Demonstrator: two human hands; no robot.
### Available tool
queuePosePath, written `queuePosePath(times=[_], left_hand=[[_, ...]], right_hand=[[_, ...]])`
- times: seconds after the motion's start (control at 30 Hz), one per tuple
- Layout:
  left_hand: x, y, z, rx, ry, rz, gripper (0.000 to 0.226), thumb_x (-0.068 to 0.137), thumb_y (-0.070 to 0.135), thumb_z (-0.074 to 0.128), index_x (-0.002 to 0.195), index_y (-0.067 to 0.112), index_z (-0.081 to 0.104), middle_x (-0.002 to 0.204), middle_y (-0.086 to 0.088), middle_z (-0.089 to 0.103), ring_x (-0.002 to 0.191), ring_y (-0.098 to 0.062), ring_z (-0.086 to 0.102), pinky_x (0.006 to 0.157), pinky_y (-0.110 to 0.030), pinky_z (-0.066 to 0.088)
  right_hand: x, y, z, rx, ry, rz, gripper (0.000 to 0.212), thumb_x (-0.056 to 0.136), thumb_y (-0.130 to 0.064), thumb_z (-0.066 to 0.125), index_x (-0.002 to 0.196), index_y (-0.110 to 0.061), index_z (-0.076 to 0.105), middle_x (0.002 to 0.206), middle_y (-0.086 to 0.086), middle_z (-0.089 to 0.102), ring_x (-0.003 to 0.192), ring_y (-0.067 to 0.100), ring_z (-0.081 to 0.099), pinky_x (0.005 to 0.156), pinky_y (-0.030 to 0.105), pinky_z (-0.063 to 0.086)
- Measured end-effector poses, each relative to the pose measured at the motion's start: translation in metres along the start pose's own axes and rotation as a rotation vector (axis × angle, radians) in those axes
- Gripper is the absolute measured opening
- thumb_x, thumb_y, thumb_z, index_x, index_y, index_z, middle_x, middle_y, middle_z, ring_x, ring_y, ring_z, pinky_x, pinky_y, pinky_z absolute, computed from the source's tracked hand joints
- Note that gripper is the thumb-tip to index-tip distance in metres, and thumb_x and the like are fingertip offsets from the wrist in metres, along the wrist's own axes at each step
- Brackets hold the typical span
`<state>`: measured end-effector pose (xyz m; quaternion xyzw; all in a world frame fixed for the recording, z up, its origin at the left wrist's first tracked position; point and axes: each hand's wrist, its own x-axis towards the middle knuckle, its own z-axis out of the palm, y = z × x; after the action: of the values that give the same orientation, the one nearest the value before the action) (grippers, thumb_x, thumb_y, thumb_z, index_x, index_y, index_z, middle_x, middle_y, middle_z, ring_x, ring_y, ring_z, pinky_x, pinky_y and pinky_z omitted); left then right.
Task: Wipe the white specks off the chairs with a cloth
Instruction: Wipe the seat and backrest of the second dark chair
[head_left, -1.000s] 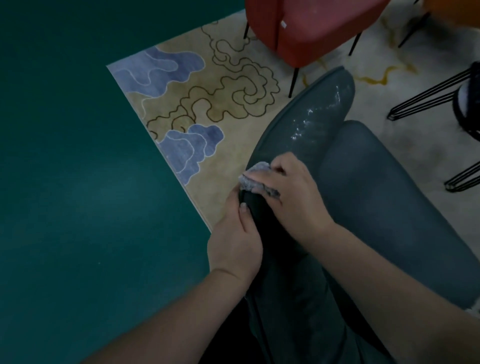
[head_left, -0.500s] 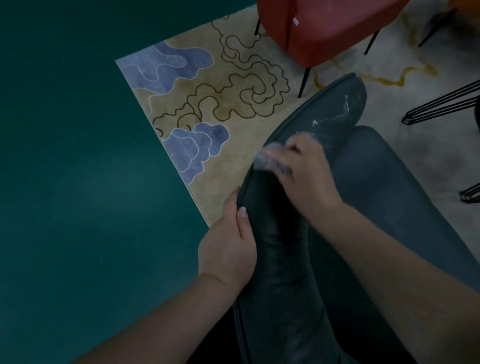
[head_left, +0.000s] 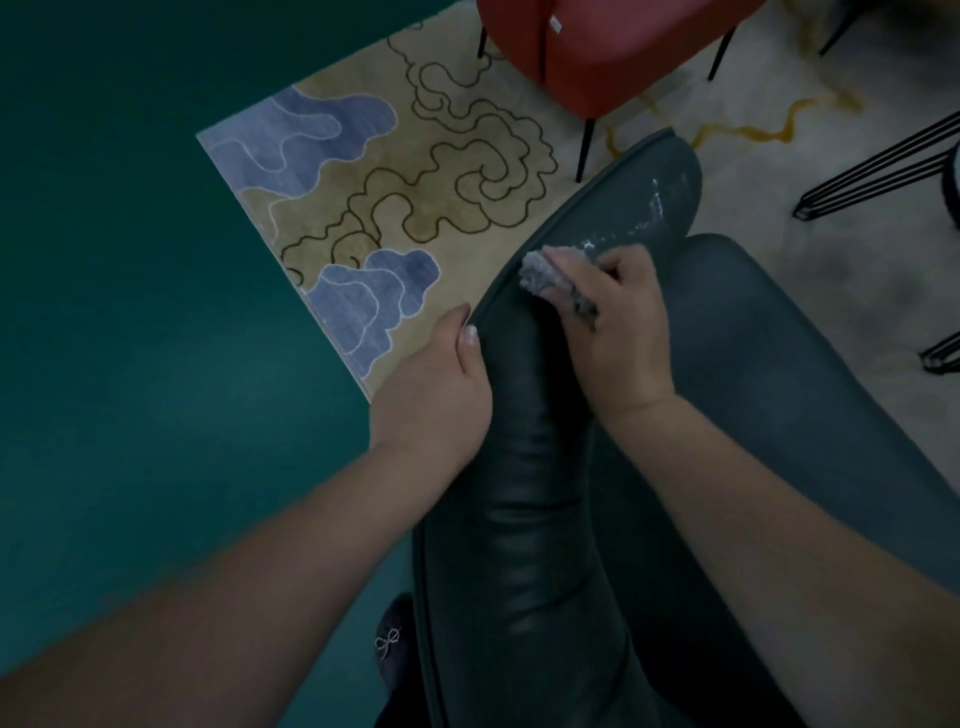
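A dark green leather chair (head_left: 540, 467) fills the lower right, its padded top edge running away from me. White specks (head_left: 652, 210) streak the far end of that edge. My right hand (head_left: 618, 332) presses a bunched grey cloth (head_left: 540, 270) onto the edge just short of the specks. My left hand (head_left: 441, 384) clasps the left side of the chair's edge, thumb on the seam.
A red chair (head_left: 597, 47) on thin black legs stands on the patterned rug (head_left: 395, 171) beyond the green chair. Black wire legs of another piece (head_left: 883, 171) are at the right. Teal floor (head_left: 130, 364) lies to the left. A dark shoe (head_left: 392, 644) shows below.
My right hand has slid the cloth farther along the chair's edge towards the specks. The streaks near the hand have shrunk. My left hand keeps its hold.
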<state>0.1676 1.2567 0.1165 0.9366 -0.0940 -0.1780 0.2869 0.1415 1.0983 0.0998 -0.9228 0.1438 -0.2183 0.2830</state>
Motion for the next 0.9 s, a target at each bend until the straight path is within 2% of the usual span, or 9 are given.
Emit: queuePosePath(times=[0.07, 0.17, 0.3, 0.4, 0.53, 0.63, 0.7, 0.8, 0.9], left_hand=[[0.021, 0.01, 0.003, 0.036, -0.016, 0.018, 0.043, 0.102, 0.04, 0.02, 0.141, 0.033, 0.037, 0.128, -0.004, 0.059, 0.112, -0.03, 0.054, 0.078, -0.033, 0.032], [0.047, 0.02, 0.004, 0.054, -0.055, 0.062, 0.044, 0.103, 0.04, 0.019, 0.138, 0.029, 0.042, 0.128, -0.006, 0.058, 0.114, -0.031, 0.052, 0.08, -0.034, 0.031], [0.084, 0.039, 0.007, 0.157, -0.036, 0.181, 0.039, 0.102, 0.039, 0.019, 0.111, 0.025, 0.054, 0.103, -0.008, 0.063, 0.085, -0.024, 0.048, 0.073, -0.035, 0.032], [0.113, 0.063, 0.014, 0.229, -0.037, 0.269, 0.04, 0.103, 0.038, 0.019, 0.105, 0.022, 0.055, 0.1, -0.01, 0.064, 0.089, -0.03, 0.055, 0.071, -0.034, 0.033], [0.124, 0.067, 0.019, 0.247, -0.006, 0.339, 0.038, 0.103, 0.034, 0.022, 0.1, 0.019, 0.056, 0.09, -0.011, 0.063, 0.081, -0.03, 0.053, 0.068, -0.033, 0.03], [0.123, 0.065, 0.019, 0.243, -0.004, 0.347, 0.028, 0.103, 0.035, 0.022, 0.084, 0.028, 0.042, 0.075, -0.001, 0.052, 0.072, -0.024, 0.044, 0.065, -0.033, 0.027], [0.123, 0.067, 0.02, 0.253, -0.003, 0.35, 0.029, 0.102, 0.037, 0.022, 0.092, 0.028, 0.048, 0.075, -0.003, 0.054, 0.075, -0.028, 0.049, 0.065, -0.032, 0.027], [0.122, 0.067, 0.02, 0.264, 0.026, 0.38, 0.043, 0.1, 0.039, 0.023, 0.135, 0.03, 0.045, 0.094, -0.009, 0.068, 0.087, -0.034, 0.059, 0.067, -0.032, 0.032], [0.12, 0.068, 0.019, 0.278, -0.029, 0.455, 0.05, 0.1, 0.035, 0.026, 0.15, 0.036, 0.02, 0.084, -0.005, 0.062, 0.07, -0.026, 0.052, 0.063, -0.033, 0.034]], right_hand=[[-0.024, -0.003, 0.004, 0.048, 0.046, 0.071, 0.034, 0.086, -0.015, 0.066, 0.12, -0.019, 0.066, 0.096, 0.0, 0.042, 0.081, 0.012, 0.045, 0.072, 0.024, 0.045], [-0.053, -0.006, 0.006, 0.154, 0.028, -0.029, 0.04, 0.085, -0.017, 0.056, 0.125, -0.021, 0.062, 0.099, -0.004, 0.039, 0.083, 0.011, 0.047, 0.075, 0.019, 0.045], [0.013, 0.026, 0.012, 0.02, 0.135, -0.03, 0.035, 0.085, -0.016, 0.058, 0.119, -0.019, 0.064, 0.096, 0.002, 0.04, 0.079, 0.017, 0.046, 0.07, 0.031, 0.049], [0.049, 0.044, 0.015, 0.104, 0.207, 0.181, 0.035, 0.083, -0.006, 0.068, 0.117, -0.016, 0.067, 0.095, 0.007, 0.042, 0.082, 0.026, 0.052, 0.079, 0.038, 0.051], [0.011, 0.031, 0.019, 0.214, 0.217, 0.216, 0.036, 0.083, -0.008, 0.068, 0.118, -0.016, 0.065, 0.099, -0.005, 0.039, 0.083, -0.001, 0.042, 0.083, 0.008, 0.041], [0.005, 0.028, 0.012, 0.183, 0.187, 0.105, 0.037, 0.081, -0.005, 0.069, 0.118, -0.01, 0.066, 0.096, 0.001, 0.042, 0.084, 0.001, 0.04, 0.081, 0.008, 0.041], [0.032, 0.041, 0.009, 0.121, 0.179, 0.12, 0.041, 0.08, -0.001, 0.072, 0.119, -0.012, 0.067, 0.094, 0.009, 0.047, 0.081, 0.013, 0.045, 0.078, 0.021, 0.047], [0.062, 0.052, 0.012, 0.141, 0.262, 0.246, 0.035, 0.084, -0.004, 0.069, 0.119, -0.012, 0.068, 0.094, 0.009, 0.044, 0.08, 0.024, 0.05, 0.079, 0.035, 0.05], [0.04, 0.042, 0.018, 0.197, 0.313, 0.338, 0.036, 0.085, -0.008, 0.067, 0.12, -0.014, 0.066, 0.097, 0.001, 0.041, 0.083, 0.013, 0.049, 0.079, 0.025, 0.049]])
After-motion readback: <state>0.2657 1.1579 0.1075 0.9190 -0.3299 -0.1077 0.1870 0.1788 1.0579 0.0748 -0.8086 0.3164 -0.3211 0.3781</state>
